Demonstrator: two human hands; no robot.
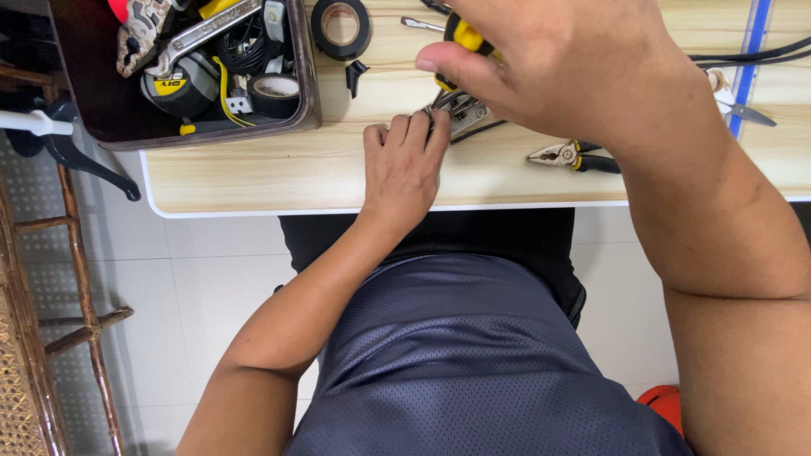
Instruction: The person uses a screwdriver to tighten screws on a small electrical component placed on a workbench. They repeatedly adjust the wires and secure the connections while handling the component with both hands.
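Note:
My left hand (404, 160) rests on the light wooden table (279, 173), fingers curled against a small metal-and-white electrical part (463, 112) and holding it down. My right hand (557, 59) is raised close to the camera, closed around a screwdriver with a yellow and black handle (460, 35); its shaft points down onto the part. Most of the screwdriver is hidden by the hand. A dark cable leaves the part to the right.
A dark tray (93, 101) at the back left holds tape rolls, a wrench and other tools. A black tape roll (341, 27) and a small black piece (355, 76) lie beside it. Pliers (568, 156) lie right of the part. Black cables and a blue strip (750, 59) cross the far right.

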